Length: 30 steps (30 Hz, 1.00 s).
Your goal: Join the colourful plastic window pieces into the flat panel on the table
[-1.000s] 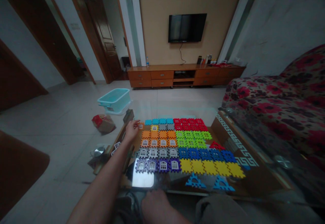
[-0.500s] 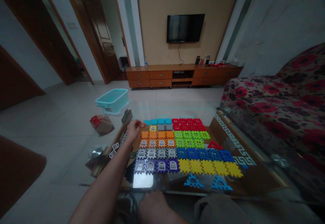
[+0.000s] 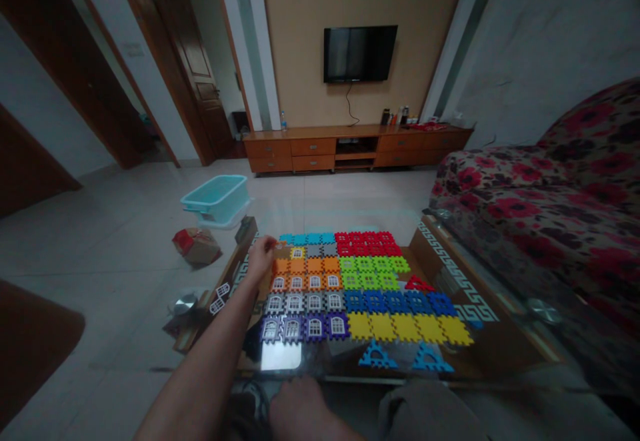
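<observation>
My left hand (image 3: 261, 259) rests at the top-left corner of a grid of interlocking foam tiles (image 3: 350, 288), its fingers pinching a small orange tile (image 3: 278, 245). The grid lies on a glass-topped coffee table (image 3: 320, 368). Its colour blocks include cyan (image 3: 305, 238), red (image 3: 365, 244), orange (image 3: 303, 273), green (image 3: 370, 272), blue (image 3: 395, 302), yellow (image 3: 405, 327) and purple window tiles (image 3: 303, 327). Blue triangular pieces (image 3: 377, 356) lie below the grid. My right hand (image 3: 299, 409) sits at the bottom edge, below the table's near rim, holding nothing visible.
Two loose white window tiles (image 3: 220, 298) lie left of my forearm. A teal plastic basket (image 3: 215, 200) and a cardboard box (image 3: 197, 248) stand on the tiled floor. A floral sofa (image 3: 540, 201) runs along the right.
The whole room has shifted left in the picture as my head turned slightly. My left hand stays at the grid's corner. My right hand has shifted a little left.
</observation>
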{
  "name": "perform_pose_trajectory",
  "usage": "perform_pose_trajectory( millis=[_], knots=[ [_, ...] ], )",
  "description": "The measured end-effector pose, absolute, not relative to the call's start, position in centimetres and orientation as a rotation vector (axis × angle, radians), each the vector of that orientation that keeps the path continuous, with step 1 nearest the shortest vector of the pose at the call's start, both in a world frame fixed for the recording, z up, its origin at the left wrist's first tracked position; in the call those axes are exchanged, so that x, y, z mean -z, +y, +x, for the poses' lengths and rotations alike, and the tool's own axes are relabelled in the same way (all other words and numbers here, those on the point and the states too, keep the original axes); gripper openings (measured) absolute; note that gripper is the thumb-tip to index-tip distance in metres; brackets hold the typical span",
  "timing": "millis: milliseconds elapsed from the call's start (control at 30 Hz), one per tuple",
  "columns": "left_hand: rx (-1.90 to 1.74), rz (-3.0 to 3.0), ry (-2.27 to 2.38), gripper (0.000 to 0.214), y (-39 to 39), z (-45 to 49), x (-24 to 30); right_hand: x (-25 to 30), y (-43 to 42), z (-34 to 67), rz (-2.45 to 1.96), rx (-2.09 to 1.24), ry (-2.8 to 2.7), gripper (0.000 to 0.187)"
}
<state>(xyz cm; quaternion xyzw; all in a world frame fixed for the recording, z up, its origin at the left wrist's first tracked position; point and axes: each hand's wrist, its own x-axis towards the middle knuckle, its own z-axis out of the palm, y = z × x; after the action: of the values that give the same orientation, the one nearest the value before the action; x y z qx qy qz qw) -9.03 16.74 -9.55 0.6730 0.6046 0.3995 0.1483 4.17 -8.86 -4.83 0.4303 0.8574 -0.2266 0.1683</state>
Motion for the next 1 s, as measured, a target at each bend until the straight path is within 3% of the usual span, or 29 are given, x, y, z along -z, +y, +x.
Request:
perform_pose_trajectory(
  millis=[633, 1000],
  knots=[
    [-0.959, 1.893, 1.656, 0.036, 16.8, -9.1, 10.1, 4.8, -9.2, 4.4, 1.225, 0.62, 2.437, 0.022],
    [-0.835, 2.02, 1.773, 0.033, 17.0, -9.6, 10.0, 4.0, -8.8, 4.4, 1.183, 0.62, 2.4, 0.022]
  ],
)
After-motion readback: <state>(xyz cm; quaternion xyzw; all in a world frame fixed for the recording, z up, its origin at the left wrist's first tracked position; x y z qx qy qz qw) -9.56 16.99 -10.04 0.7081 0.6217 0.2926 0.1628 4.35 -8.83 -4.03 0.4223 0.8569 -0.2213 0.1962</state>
